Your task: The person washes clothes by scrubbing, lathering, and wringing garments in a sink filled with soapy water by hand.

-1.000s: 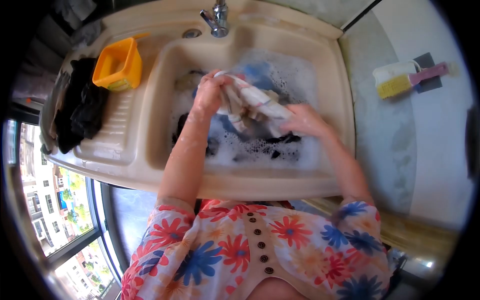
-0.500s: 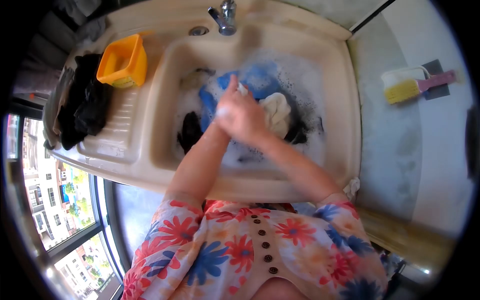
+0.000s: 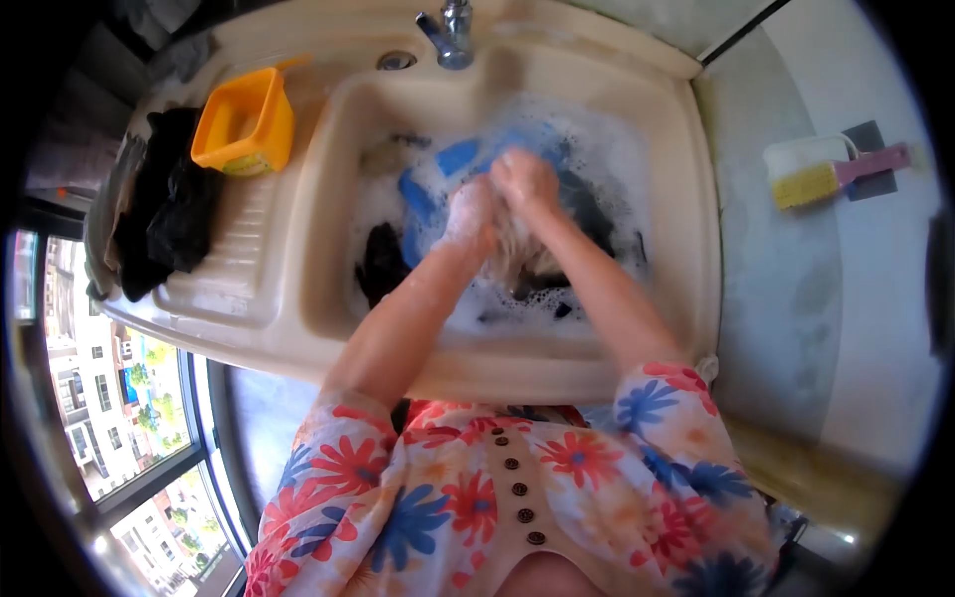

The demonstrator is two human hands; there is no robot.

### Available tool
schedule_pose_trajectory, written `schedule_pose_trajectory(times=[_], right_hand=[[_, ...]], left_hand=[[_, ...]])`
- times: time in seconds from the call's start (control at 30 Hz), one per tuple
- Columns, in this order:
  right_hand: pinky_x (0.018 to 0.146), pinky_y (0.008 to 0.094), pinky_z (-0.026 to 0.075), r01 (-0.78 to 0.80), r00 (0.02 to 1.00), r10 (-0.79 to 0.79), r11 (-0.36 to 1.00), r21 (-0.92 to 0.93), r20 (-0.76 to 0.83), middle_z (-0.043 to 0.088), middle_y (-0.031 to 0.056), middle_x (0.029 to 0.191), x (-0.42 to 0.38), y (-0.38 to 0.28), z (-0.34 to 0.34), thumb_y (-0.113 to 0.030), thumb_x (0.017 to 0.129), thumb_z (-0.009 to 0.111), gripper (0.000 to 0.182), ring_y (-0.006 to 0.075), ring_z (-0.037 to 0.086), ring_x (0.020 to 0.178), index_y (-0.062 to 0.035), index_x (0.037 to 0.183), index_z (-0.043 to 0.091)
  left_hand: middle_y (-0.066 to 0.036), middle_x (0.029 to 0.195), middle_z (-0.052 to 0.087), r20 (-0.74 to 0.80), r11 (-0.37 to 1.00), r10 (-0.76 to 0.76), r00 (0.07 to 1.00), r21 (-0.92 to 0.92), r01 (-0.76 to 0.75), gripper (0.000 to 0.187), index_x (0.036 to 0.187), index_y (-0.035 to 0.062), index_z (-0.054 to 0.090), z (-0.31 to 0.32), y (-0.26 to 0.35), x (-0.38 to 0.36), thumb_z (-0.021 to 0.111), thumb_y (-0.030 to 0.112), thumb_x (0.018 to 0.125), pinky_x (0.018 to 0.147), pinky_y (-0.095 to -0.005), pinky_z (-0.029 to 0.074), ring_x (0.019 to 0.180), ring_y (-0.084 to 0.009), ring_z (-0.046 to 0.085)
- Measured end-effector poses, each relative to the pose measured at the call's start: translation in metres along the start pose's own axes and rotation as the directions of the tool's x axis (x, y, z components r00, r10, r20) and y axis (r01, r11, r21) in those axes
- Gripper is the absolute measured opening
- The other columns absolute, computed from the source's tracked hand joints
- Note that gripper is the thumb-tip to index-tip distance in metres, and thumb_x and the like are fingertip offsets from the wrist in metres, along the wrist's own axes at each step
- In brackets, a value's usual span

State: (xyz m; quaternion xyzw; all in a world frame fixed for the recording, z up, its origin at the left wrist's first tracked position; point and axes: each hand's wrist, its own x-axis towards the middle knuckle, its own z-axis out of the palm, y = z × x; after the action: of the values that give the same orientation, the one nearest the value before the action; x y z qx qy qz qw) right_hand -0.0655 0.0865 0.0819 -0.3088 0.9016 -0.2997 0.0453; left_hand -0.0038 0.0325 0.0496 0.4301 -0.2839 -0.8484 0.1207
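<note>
Both my hands are closed over a wet off-white cloth, which hangs down from them above the soapy water in the sink. My left hand, lathered with suds, has its fingers curled at the cloth's top. Close beside it my right hand is also closed on the cloth, slightly blurred by motion. Blue fabric floats behind the hands. A black garment lies in the foam to the left, and dark fabric to the right.
A chrome tap stands at the sink's back edge. On the ribbed drainboard are a yellow-orange basket and a pile of black clothes. A scrubbing brush with a purple handle is on the right wall. Windows are at the lower left.
My hands were pressed together, one over the other, with the off-white cloth lying in the water. Now they are side by side, and the cloth has been lifted in them.
</note>
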Motion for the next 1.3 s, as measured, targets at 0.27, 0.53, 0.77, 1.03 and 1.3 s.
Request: schedule_pose_trajectory(times=[0.27,0.53,0.77,1.03,1.3], right_hand=[[0.057,0.0392,0.045,0.034,0.979,-0.002,0.987,0.154,-0.204,0.057,0.0135,0.065,-0.016,0.020,0.012,-0.041,0.078,0.054,0.036,0.0311,0.058,0.063,-0.0064,0.069,0.053],[0.064,0.0290,0.046,0.306,0.577,-0.130,0.950,-0.065,0.806,0.062,0.0091,0.074,-0.019,0.067,-0.103,-0.030,0.068,0.065,0.033,0.0154,0.058,0.070,-0.0020,0.086,0.062],[0.068,0.0248,0.046,-0.353,0.810,-0.075,0.731,0.584,0.582,0.060,0.0055,0.087,-0.014,0.104,-0.128,-0.006,0.070,0.059,0.030,0.0110,0.056,0.075,0.0043,0.098,0.057],[0.078,0.0269,0.044,-0.326,0.701,-0.321,0.651,0.686,0.637,0.058,0.0070,0.099,-0.003,0.022,-0.155,-0.014,0.068,0.065,0.047,0.0130,0.053,0.089,0.0027,0.110,0.050],[0.079,0.0283,0.045,0.047,0.516,-0.066,0.998,0.048,0.854,0.060,0.0092,0.096,-0.029,0.088,-0.114,-0.014,0.065,0.070,0.045,0.0144,0.056,0.086,0.0028,0.104,0.054]], left_hand=[[-0.009,0.079,0.056,0.251,0.939,0.246,0.936,0.179,-0.294,0.024,0.099,0.0014,0.056,-0.011,0.019,-0.005,0.046,0.017,0.084,0.065,-0.0316,0.046,0.077,-0.0191,0.055],[-0.007,0.079,0.058,0.010,0.806,0.544,0.839,0.270,-0.526,0.031,0.084,-0.0060,0.060,-0.045,0.117,-0.016,0.061,0.024,0.078,0.066,-0.0278,0.044,0.071,-0.0163,0.054],[-0.012,0.080,0.062,0.108,0.232,0.666,0.738,0.910,-0.344,0.038,0.089,-0.0004,0.063,-0.056,0.114,-0.012,0.068,0.031,0.069,0.072,-0.0284,0.044,0.074,-0.0183,0.057],[-0.007,0.080,0.065,0.663,-0.171,0.089,0.743,0.745,-0.645,0.046,0.097,0.0075,0.063,0.009,0.061,-0.057,0.078,0.026,0.058,0.077,-0.0340,0.045,0.076,-0.0245,0.060],[-0.004,0.076,0.062,0.604,0.909,0.117,0.788,0.254,-0.330,0.021,0.084,0.0028,0.060,-0.022,0.082,-0.035,0.067,0.002,0.065,0.071,-0.0280,0.045,0.069,-0.0122,0.056]])
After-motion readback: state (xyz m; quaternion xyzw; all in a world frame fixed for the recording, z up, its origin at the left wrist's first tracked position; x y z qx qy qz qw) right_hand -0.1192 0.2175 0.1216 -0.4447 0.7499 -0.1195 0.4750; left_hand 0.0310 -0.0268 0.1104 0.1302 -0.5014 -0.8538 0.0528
